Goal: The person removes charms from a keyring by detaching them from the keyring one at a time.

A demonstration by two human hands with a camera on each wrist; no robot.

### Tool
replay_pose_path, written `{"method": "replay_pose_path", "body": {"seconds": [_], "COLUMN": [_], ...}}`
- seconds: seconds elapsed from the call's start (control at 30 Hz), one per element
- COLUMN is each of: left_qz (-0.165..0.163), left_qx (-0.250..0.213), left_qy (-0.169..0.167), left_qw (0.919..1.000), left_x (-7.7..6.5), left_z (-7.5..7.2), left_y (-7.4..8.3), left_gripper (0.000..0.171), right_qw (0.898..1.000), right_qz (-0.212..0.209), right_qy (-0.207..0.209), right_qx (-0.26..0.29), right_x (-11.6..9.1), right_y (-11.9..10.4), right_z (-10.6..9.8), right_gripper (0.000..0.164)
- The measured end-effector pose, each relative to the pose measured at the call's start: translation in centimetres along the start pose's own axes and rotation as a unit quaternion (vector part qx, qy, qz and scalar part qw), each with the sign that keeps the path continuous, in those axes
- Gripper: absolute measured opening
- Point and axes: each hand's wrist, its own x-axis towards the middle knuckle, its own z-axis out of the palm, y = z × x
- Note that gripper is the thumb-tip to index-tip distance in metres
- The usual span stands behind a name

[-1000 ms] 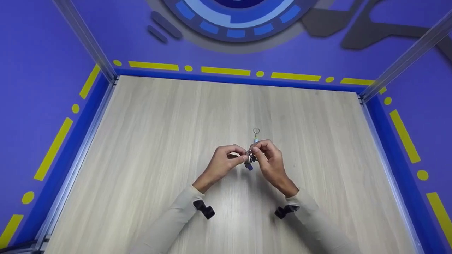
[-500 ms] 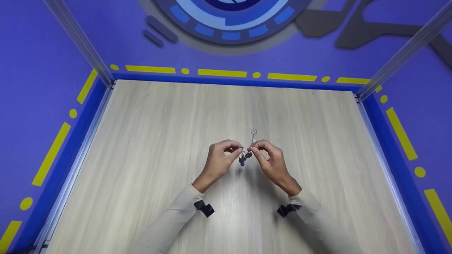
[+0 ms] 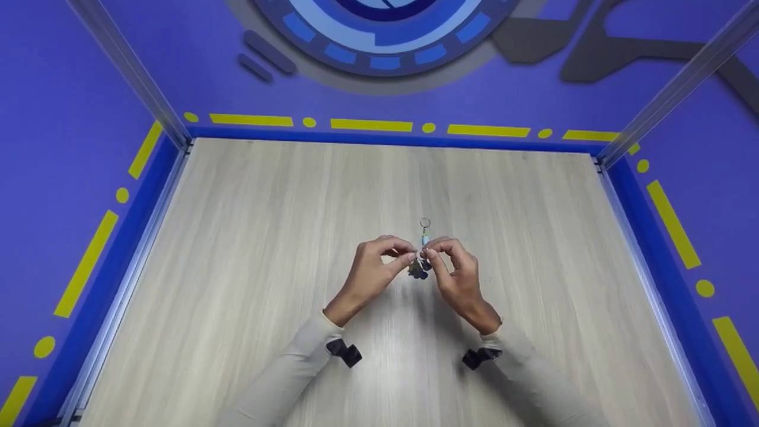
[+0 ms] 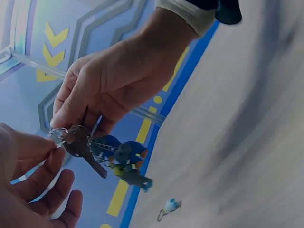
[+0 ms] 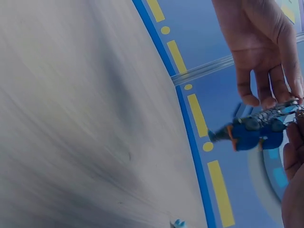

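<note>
Between my fingertips I hold a small bunch on a key ring, raised over the table. Hanging from it are a metal key and chains with little figures: blue charms with orange edges and a grey-green and yellow charm. My left hand pinches the ring's side with thumb and forefinger. Opposite it, my right hand pinches at the same ring, its fingertips close to the left ones. In the right wrist view the blue charms dangle below the chains, and the ring is partly hidden by fingers.
A second keychain, light blue with a metal ring, lies on the wooden table just beyond my hands. Blue walls with yellow markings enclose the table at the back and both sides.
Half a second ago the hands drew slightly apart, the dangling charms swinging left; now the left hand has come back right and the fingertips meet closer again. The keychain on the table stays put.
</note>
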Motion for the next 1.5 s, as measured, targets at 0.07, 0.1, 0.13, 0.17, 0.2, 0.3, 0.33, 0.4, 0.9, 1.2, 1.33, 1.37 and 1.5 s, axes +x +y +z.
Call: {"method": "replay_pose_path", "body": {"seconds": [0.07,0.1,0.13,0.17,0.2,0.3,0.33,0.4,0.9,1.2,1.33,1.37,1.5], "left_qz": [-0.023,-0.033,-0.041,-0.048,-0.055,-0.070,-0.075,-0.085,-0.011,0.063,0.073,0.075,0.074], "left_qx": [-0.034,-0.046,-0.055,-0.061,-0.067,-0.089,-0.100,-0.120,0.002,0.086,0.106,0.109,0.108], "left_qy": [-0.009,-0.013,-0.018,-0.022,-0.025,-0.028,-0.026,-0.019,0.067,0.066,0.053,0.046,0.023], "left_qw": [0.9991,0.9983,0.9975,0.9967,0.9959,0.9932,0.9918,0.9889,0.9977,0.9922,0.9903,0.9902,0.9911], "left_x": [-0.1,-0.2,-0.2,-0.2,-0.3,-0.3,-0.3,-0.3,-0.1,0.2,0.2,0.2,0.0], "left_z": [0.1,0.1,0.1,0.1,0.2,0.2,0.2,0.1,0.1,0.0,-0.1,-0.1,-0.1], "left_y": [-0.3,-0.4,-0.5,-0.6,-0.7,-0.9,-0.9,-0.9,0.0,0.5,0.6,0.7,0.7], "left_gripper": [0.007,0.007,0.007,0.007,0.008,0.007,0.007,0.007,0.004,0.005,0.005,0.005,0.006], "right_qw": [1.000,1.000,1.000,1.000,0.999,0.999,0.999,1.000,0.999,0.997,0.997,0.996,0.996], "right_qz": [-0.006,-0.010,-0.014,-0.018,-0.020,-0.024,-0.022,-0.015,-0.004,-0.016,-0.030,-0.034,-0.047], "right_qy": [0.010,0.013,0.016,0.017,0.020,0.023,0.025,0.024,-0.007,-0.024,-0.027,-0.029,-0.037], "right_qx": [0.011,0.014,0.016,0.018,0.021,0.018,0.015,0.005,-0.045,-0.067,-0.071,-0.072,-0.069], "right_x": [0.0,0.1,0.1,0.1,0.1,0.0,0.0,0.0,0.6,0.5,0.5,0.5,0.6], "right_y": [-0.1,-0.2,-0.2,-0.3,-0.3,-0.3,-0.3,-0.3,0.1,0.2,0.3,0.3,0.3], "right_z": [0.3,0.4,0.5,0.6,0.7,0.9,0.9,0.7,-0.3,-0.5,-0.5,-0.5,-0.3], "right_gripper": [0.021,0.021,0.021,0.021,0.022,0.020,0.018,0.013,0.023,0.024,0.023,0.023,0.027]}}
